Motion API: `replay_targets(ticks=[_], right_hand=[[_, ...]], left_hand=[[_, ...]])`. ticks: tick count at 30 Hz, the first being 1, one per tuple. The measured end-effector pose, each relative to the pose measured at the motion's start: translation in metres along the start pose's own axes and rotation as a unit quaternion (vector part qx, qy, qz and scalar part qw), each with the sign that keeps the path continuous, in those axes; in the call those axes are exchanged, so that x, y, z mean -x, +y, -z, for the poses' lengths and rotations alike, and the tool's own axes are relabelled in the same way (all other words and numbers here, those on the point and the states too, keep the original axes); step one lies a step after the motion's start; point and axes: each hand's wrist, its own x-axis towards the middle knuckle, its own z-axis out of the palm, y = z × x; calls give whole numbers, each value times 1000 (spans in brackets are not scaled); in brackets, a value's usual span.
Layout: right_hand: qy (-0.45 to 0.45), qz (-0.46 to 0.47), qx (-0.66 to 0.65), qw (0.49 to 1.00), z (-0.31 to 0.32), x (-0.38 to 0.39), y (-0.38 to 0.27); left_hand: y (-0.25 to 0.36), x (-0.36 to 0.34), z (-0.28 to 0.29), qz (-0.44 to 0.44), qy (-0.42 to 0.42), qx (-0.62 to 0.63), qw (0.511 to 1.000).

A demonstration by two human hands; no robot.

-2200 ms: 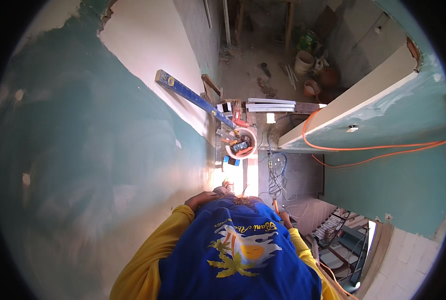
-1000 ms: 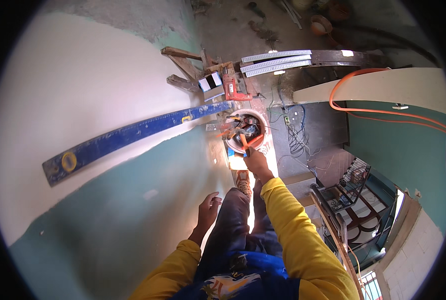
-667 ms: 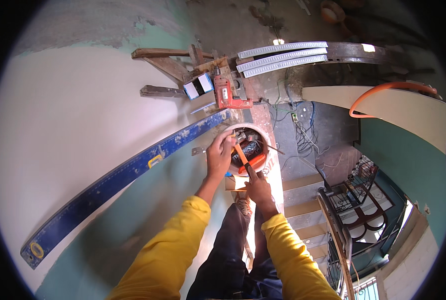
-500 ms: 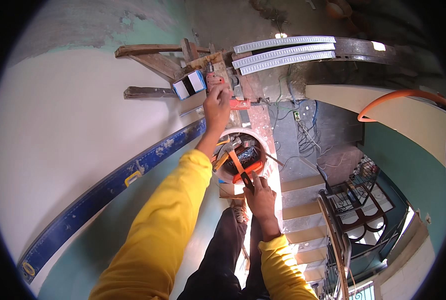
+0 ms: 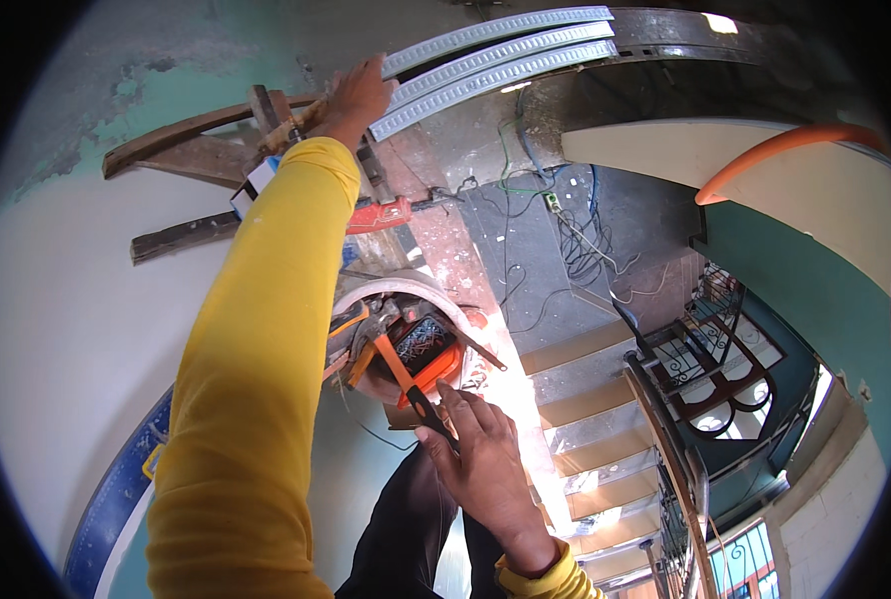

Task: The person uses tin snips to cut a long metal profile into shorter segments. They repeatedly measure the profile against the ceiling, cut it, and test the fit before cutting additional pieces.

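My left hand (image 5: 356, 95), at the end of a long yellow sleeve, reaches far up to where several grey ribbed metal profiles (image 5: 495, 45) end beside worn wooden boards (image 5: 196, 150). Its fingers lie on the profile ends; whether they grip anything is hidden. My right hand (image 5: 475, 459) is lower, closed around the black grip of an orange-handled tool (image 5: 396, 369). That tool sticks out of a white bucket (image 5: 406, 295) filled with tools, among them an orange case (image 5: 428, 347).
A red power tool (image 5: 381, 215) lies past the bucket. A long blue spirit level (image 5: 116, 489) leans at lower left. Tangled cables (image 5: 565, 230) cover the floor. Stairs (image 5: 585, 399) with a dark metal railing (image 5: 705, 369) descend at right. An orange hose (image 5: 785, 150) curves over a wall.
My left hand has moved from the bucket up past the red power tool to the metal profiles. My right hand has stayed on the tool handle at the bucket.
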Motion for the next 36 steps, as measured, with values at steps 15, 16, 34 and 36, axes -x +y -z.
replay_targets(ticks=[15,16,34,36], right_hand=[[-25,-28,-37,999,-21,1,24],[-26,-34,-35,998,-23,0,27],[79,-82,-113,987,-97,60,92],[110,-78,-94,986,-103,67,72]], left_hand=[[-39,35,75,-112,-27,41,993],[-43,45,80,-81,-25,73,994],[64,414,256,284,-183,785,520],[63,439,273,307,-169,792,501]])
